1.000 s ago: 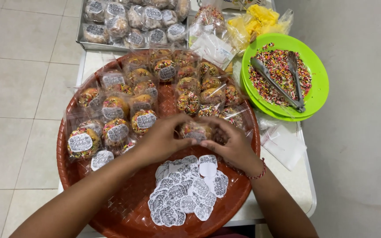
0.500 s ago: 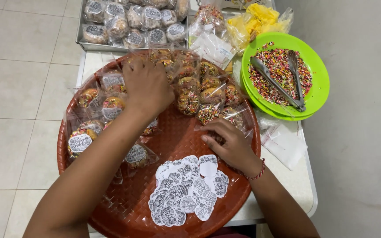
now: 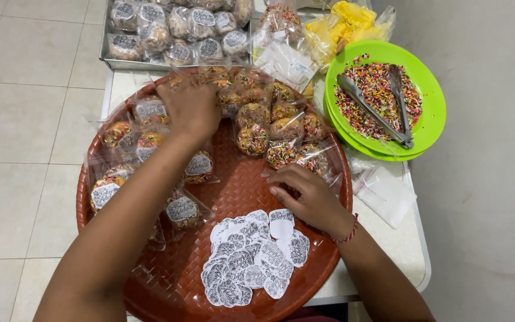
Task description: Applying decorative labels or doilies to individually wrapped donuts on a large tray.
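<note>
A round woven red tray [image 3: 233,191] holds several sprinkled donuts wrapped in clear bags [image 3: 269,125], some with white round labels. My left hand [image 3: 191,108] reaches to the tray's far side and rests on the wrapped donuts there, fingers curled over one; what it grips is hidden. My right hand [image 3: 306,197] lies on the tray just below the right-hand donuts, fingers bent, touching the edge of a bag. A heap of loose white printed stickers [image 3: 251,259] sits at the tray's near edge, under my right wrist.
A metal tray [image 3: 111,61] of more labelled wrapped donuts stands behind. At the right a green plate [image 3: 433,113] holds coloured sprinkles and metal tongs [image 3: 382,110]. Yellow and clear bags [image 3: 353,21] lie at the back; empty clear bags [image 3: 385,191] by the table's right edge.
My left hand has moved from the tray's middle to its far side, over the back donuts. My right hand let go of the donut it shared and rests lower right.
</note>
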